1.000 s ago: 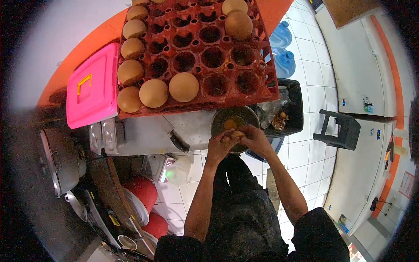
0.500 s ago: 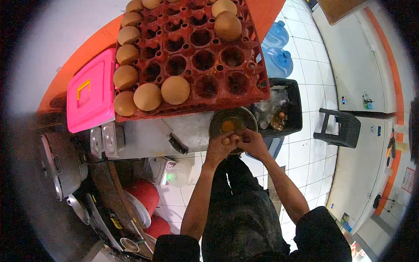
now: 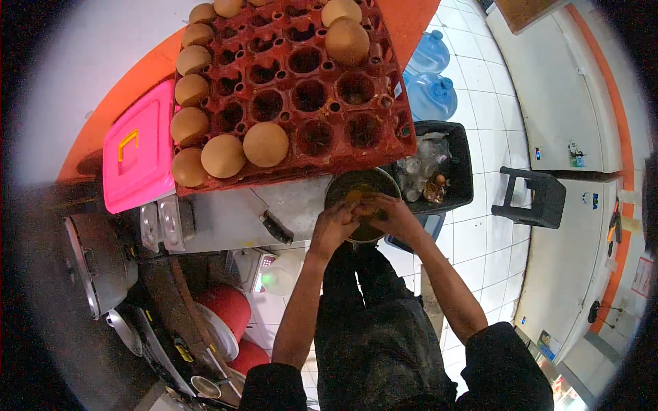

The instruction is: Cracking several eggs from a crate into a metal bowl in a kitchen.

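Note:
Both hands meet over a round metal bowl (image 3: pixel 396 189), held close together. My left hand (image 3: pixel 335 229) has its fingers curled at the bowl's near left side, around an eggshell that is now mostly hidden. From the right, my right hand (image 3: pixel 388 214) closes on the same shell, its fingers bent over it. Yellow-orange egg (image 3: pixel 354 196) shows in the bowl just beyond the fingertips. Above the bowl stands a dark red egg tray (image 3: pixel 336 109), with brown eggs (image 3: pixel 266 144) along its left side and front edge and two more at the far right.
A knife (image 3: pixel 277 228) lies on the metal counter (image 3: pixel 219 216), left of the bowl. Right of the bowl, a black bin (image 3: pixel 468 168) holds eggshells and clear plastic. A pink lidded box (image 3: pixel 144 157) sits left of the tray. A dark stool (image 3: pixel 541 200) stands on the tiled floor.
My hands have drawn together and the right hand's fingers have moved over the shell, which was visible before. The view has shifted slightly, moving the tray a little left.

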Motion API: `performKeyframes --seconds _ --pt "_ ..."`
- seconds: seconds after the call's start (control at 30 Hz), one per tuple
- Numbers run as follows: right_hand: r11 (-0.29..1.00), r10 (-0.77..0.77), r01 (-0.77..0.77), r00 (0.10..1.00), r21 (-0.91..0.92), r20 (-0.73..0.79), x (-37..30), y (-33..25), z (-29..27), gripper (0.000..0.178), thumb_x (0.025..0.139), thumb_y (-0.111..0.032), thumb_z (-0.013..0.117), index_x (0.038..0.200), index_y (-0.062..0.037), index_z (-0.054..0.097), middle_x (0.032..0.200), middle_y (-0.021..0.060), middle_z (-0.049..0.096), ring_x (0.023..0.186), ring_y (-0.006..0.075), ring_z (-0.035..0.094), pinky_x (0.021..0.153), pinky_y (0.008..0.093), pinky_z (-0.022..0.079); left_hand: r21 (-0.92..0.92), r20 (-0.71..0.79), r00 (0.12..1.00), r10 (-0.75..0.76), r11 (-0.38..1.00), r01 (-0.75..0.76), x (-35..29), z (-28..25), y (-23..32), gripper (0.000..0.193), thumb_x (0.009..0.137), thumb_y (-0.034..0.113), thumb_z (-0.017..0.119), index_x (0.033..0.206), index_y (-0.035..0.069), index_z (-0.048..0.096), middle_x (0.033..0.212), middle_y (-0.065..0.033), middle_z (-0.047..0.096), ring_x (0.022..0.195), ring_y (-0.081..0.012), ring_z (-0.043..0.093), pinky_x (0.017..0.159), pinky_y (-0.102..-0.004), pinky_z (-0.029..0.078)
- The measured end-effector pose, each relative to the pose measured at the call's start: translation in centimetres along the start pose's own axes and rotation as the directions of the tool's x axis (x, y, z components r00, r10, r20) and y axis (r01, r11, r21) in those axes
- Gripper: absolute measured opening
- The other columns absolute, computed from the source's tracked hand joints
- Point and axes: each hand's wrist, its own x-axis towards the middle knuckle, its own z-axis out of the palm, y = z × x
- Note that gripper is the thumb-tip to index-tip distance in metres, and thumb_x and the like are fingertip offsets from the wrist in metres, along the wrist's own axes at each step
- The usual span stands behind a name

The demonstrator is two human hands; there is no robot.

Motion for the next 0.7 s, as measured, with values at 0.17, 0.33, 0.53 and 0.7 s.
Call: performKeyframes --seconds 0.17,0.33,0.53,0.7 --pt "0.975 -0.196 0.191 0.980 -0.114 -0.033 0.5 -2.7 -1.3 0.038 0.073 -0.005 0.066 0.110 -0.0039 0.061 0.121 0.0135 0.058 0.106 0.0249 0.059 0.088 0.0340 0.048 0.102 -0.073 0.978 0.193 0.977 -0.185 0.8 -2.7 1.1 0.039 0.075 0.022 0.072 0.111 0.011 0.062 0.111 -0.0150 0.062 0.095 -0.0334 0.062 0.081 -0.0391 0.052" --pt "0.719 0.276 -0.127 0.954 0.683 -0.113 -0.9 -1.3 -1.9 0.043 0.078 -0.010 0.065 0.119 -0.0036 0.058 0.120 0.0109 0.060 0.108 0.0174 0.056 0.095 0.0309 0.043 -0.172 -0.164 0.986 0.027 0.984 -0.056 1.3 -1.3 6.1 0.046 0.074 0.027 0.076 0.113 0.010 0.061 0.111 -0.0125 0.063 0.101 -0.0283 0.061 0.086 -0.0357 0.049" --pt "0.833 0.432 -0.126 0.758 0.539 -0.488 -4.8 1.4 -8.6 0.046 0.081 0.004 0.053 0.126 -0.0025 0.051 0.121 0.0147 0.056 0.113 0.0234 0.053 0.095 0.0354 0.046 -0.363 -0.213 0.961 -0.174 0.928 0.087 -0.2 0.8 8.5 0.044 0.076 0.028 0.076 0.112 0.008 0.061 0.108 -0.0100 0.064 0.100 -0.0213 0.060 0.086 -0.0326 0.047" --pt "0.993 0.008 0.088 0.597 0.075 -0.802 1.4 -16.2 -13.0 0.033 0.084 0.001 0.059 0.116 -0.0038 0.056 0.115 0.0104 0.059 0.098 0.0173 0.057 0.081 0.0311 0.050 -0.655 0.133 0.788 -0.601 0.544 0.525 -3.7 1.2 5.9 0.032 0.084 0.024 0.069 0.107 0.004 0.059 0.095 -0.0082 0.062 0.088 -0.0161 0.060 0.078 -0.0301 0.050"
